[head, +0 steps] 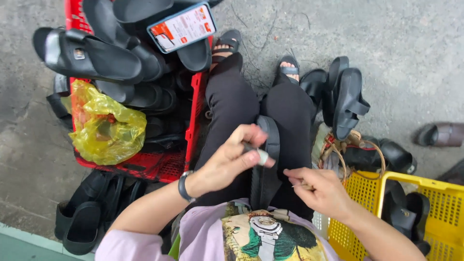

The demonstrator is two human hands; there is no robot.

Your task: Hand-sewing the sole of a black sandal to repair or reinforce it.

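Now black sandal (267,159) between hands.

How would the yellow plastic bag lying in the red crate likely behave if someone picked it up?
The yellow plastic bag would probably be floppy, since it looks thin and crumpled. It likely sags around its contents: dark lumps show through its skin. It seems light for its size, resting on black sandals in the red crate.

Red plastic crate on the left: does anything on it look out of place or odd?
Yes. A smartphone with a lit screen lies tilted on the black sandals heaped above the rim of the red plastic crate. A crumpled yellow plastic bag also sits among the footwear.
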